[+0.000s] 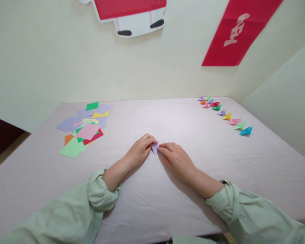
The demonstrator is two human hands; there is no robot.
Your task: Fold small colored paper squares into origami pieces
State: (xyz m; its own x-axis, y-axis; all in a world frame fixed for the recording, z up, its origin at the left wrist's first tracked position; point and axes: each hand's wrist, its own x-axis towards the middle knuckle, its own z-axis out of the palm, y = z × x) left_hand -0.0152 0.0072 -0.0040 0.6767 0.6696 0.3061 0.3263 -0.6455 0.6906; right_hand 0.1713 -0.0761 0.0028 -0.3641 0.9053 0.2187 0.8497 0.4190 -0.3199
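Observation:
A small piece of folded lilac paper (155,148) is held between my two hands, low over the middle of the table; its lower end comes to a point. My left hand (142,148) pinches its left side, fingers closed. On the right side, the fingertips of my right hand (176,158) are pressed together on the paper's edge. My fingers hide part of the paper, so its full shape cannot be made out.
A loose pile of coloured paper sheets (87,131) lies at the left of the table (147,203). Several small folded paper figures (227,116) run in a line along the right side. A pale wall (142,71) rises behind the table, with red decorations (240,34) on it.

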